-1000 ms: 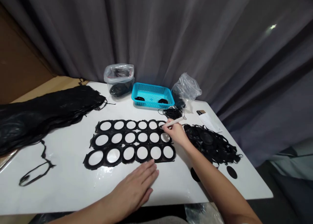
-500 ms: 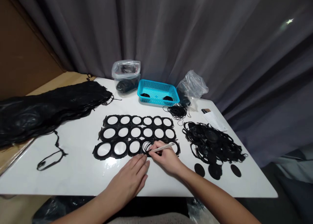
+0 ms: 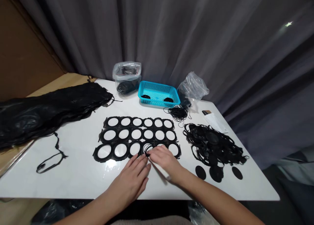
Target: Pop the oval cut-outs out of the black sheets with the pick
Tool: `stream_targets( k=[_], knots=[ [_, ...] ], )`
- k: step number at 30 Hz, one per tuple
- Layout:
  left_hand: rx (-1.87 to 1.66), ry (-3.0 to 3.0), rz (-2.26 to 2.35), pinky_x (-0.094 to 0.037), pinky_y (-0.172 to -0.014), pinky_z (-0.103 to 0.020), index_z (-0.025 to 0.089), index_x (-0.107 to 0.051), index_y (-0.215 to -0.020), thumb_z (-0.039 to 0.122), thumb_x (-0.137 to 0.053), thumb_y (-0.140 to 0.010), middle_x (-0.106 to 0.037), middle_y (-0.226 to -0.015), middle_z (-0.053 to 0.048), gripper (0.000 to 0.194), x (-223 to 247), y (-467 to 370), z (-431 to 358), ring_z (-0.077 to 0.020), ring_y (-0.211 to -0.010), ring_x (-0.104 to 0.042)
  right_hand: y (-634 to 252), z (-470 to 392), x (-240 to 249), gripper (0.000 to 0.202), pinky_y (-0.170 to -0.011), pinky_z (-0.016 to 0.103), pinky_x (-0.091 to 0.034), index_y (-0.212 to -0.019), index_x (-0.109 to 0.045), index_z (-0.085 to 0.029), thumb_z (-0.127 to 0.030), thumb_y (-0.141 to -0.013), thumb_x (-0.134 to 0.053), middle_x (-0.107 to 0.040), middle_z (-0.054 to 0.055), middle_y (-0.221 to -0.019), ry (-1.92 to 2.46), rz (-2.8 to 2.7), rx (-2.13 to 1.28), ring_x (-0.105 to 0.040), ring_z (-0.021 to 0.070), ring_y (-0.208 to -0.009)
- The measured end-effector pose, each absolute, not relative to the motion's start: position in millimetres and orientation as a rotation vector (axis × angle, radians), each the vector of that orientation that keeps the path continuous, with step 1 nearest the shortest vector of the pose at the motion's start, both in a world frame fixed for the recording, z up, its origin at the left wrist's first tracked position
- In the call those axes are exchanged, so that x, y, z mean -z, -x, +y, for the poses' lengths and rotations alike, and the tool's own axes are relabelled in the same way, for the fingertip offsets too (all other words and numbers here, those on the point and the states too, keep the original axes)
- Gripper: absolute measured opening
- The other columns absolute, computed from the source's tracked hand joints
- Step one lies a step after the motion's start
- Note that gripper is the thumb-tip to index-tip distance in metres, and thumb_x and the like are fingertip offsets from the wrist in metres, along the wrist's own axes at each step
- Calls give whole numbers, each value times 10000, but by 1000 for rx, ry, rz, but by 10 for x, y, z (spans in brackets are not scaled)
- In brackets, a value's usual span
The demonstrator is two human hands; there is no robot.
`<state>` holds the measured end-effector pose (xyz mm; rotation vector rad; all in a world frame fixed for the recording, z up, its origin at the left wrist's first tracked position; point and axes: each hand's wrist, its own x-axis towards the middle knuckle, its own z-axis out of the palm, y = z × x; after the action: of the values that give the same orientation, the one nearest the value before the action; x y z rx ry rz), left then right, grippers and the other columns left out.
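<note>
Black rings [image 3: 120,149] lie joined in three rows on the white table. Thin black cord loops [image 3: 147,149] sit over one ring of the nearest row. My left hand [image 3: 133,172] lies palm down below that ring, fingers stretched and fingertips at its near edge. Just to the right, my right hand [image 3: 165,161] has its fingers closed with the tips at the loops. A slim white pen-like tool [image 3: 160,170] slants below the right palm, one end toward the fingertips and the other toward the wrist. The palm hides part of its hold.
A blue basket [image 3: 159,103] holds small black bundles, with black cords [image 3: 179,113] in front. Plastic bags [image 3: 127,71] stand behind. On the right is a heap of black straps and discs [image 3: 212,140]. A stack of black sheets [image 3: 54,107] covers the left side.
The white tool has swung from pointing up and right to slanting down toward my right wrist. My right fingertips have shifted slightly left to the loops. My left hand stays nearly still.
</note>
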<state>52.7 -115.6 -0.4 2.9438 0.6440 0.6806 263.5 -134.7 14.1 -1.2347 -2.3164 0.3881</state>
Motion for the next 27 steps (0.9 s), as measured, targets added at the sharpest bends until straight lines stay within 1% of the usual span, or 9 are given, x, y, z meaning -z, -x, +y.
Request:
stream_targets(
  k=[1, 3, 7, 10, 13, 16, 19, 23, 27],
  knots=[
    [-678, -2942, 643, -442, -1097, -484, 135, -610, -1249, 195, -467, -980, -663, -1254, -137, 310, 6, -525, -1152, -291, -1213, -611, -2656, -1311, -133, 111, -853, 396, -460, -979, -621, -194, -138, -958, -528, -697, 107, -1118, 1218, -2379, -292, -593, 248, -1008],
    [-669, -2935, 636, -432, -1101, -482, 142, -610, -1250, 200, -476, -980, -663, -1247, -134, 306, 13, -520, -1148, -291, -1220, -606, -2755, -1145, -139, 150, -855, 390, -442, -961, -616, -193, -100, -950, -499, -695, 103, -1093, 1273, -2363, -149, -588, 249, -1006],
    [-662, -2921, 613, -421, -1112, -466, 151, -611, -1246, 193, -478, -984, -666, -1251, -123, 298, 11, -492, -1165, -284, -1242, -593, -3133, -570, -249, 182, -797, 361, -415, -829, -564, -201, -103, -936, -454, -651, 77, -854, 1624, -1919, -43, -572, 237, -842],
    [-667, -2895, 609, -429, -1108, -460, 161, -594, -1284, 176, -488, -971, -661, -1266, -123, 331, -57, -476, -1174, -278, -1239, -592, -3301, -273, -343, 188, -694, 306, -397, -739, -492, -223, -212, -925, -507, -595, 20, -733, 1748, -1627, -216, -533, 197, -699],
    [-617, -2795, 597, -473, -1067, -413, 182, -559, -1344, 143, -490, -943, -642, -1298, -119, 409, -172, -506, -1104, -251, -1211, -599, -3207, -267, -345, 223, -617, 277, -381, -696, -464, -228, -285, -873, -588, -559, -25, -641, 1694, -1607, -616, -506, 166, -613],
    [-618, -2770, 668, -466, -1082, -430, 163, -528, -1385, 136, -486, -935, -580, -1406, -141, 453, -203, -573, -930, -271, -1292, -550, -2999, -415, -275, 185, -618, 261, -400, -727, -507, -219, -298, -847, -624, -621, -25, -697, 1587, -1645, -914, -538, 152, -637],
    [-614, -2841, 734, -437, -1108, -486, 113, -530, -1369, 186, -523, -938, -579, -1416, -171, 437, -85, -625, -751, -317, -1323, -535, -2869, -528, -207, 150, -662, 259, -428, -762, -537, -211, -285, -851, -634, -667, -15, -787, 1491, -1661, -1044, -572, 149, -702],
    [-569, -2864, 727, -424, -1115, -482, 136, -542, -1349, 245, -532, -958, -579, -1427, -162, 406, 70, -640, -665, -313, -1321, -546, -2867, -563, -152, 142, -734, 275, -452, -775, -554, -208, -270, -874, -634, -683, -5, -846, 1456, -1662, -1062, -607, 161, -790],
    [-566, -2826, 737, -407, -1127, -471, 162, -554, -1336, 229, -520, -955, -601, -1407, -138, 389, 44, -649, -679, -290, -1320, -546, -2889, -573, -132, 128, -783, 291, -461, -778, -576, -210, -242, -888, -634, -676, -3, -860, 1461, -1736, -969, -612, 174, -856]
  ],
)
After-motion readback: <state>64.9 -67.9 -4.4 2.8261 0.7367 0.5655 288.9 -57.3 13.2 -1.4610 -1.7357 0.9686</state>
